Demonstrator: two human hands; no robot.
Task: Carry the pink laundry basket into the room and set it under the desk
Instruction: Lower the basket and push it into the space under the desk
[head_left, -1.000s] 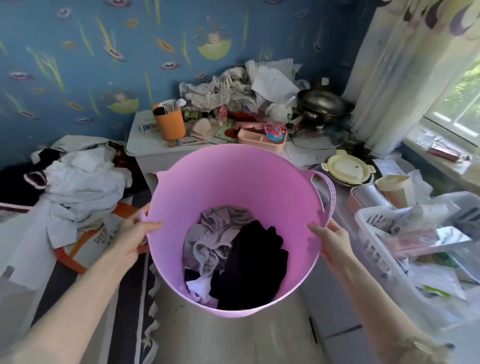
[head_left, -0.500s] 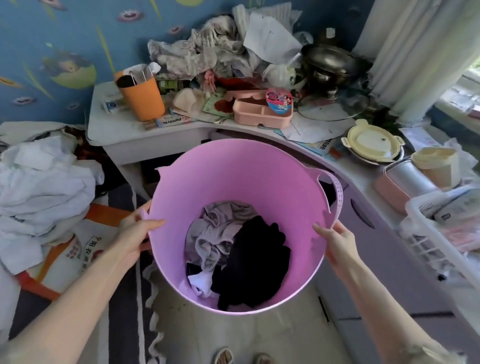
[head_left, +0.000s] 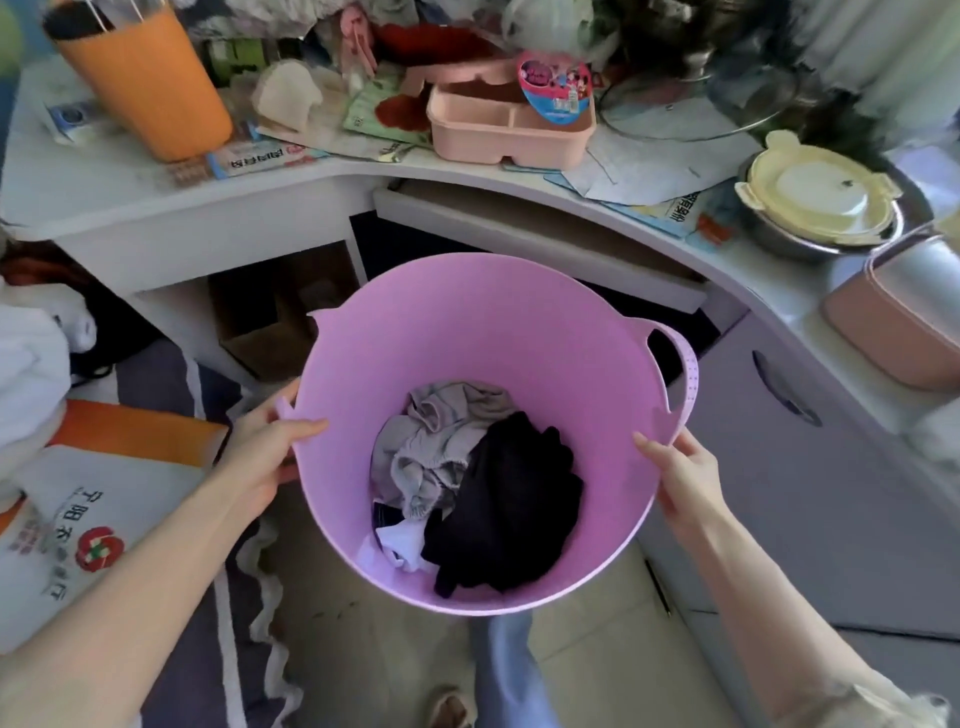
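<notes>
The pink laundry basket (head_left: 467, 332) fills the middle of the view, held off the floor just in front of the white corner desk (head_left: 171, 208). Grey, black and white clothes (head_left: 478, 478) lie in its bottom. My left hand (head_left: 265, 447) grips the basket's left rim, thumb inside. My right hand (head_left: 680, 473) holds the right rim, just below the looped handle (head_left: 685, 369). The dark opening under the desk (head_left: 395, 234) lies right behind the basket's far rim.
The desk top is crowded: an orange cup (head_left: 140, 78), a pink divided box (head_left: 509, 124), papers, a yellow lidded bowl (head_left: 815, 192). A cardboard box (head_left: 275, 312) stands under the desk at left. White clothes and a printed bag (head_left: 83, 525) lie left; a cabinet door (head_left: 810, 467) is right.
I have moved closer to the desk and the view has tilted down. The basket is lower and nearer the opening under the desk. Both hands keep the same hold.
</notes>
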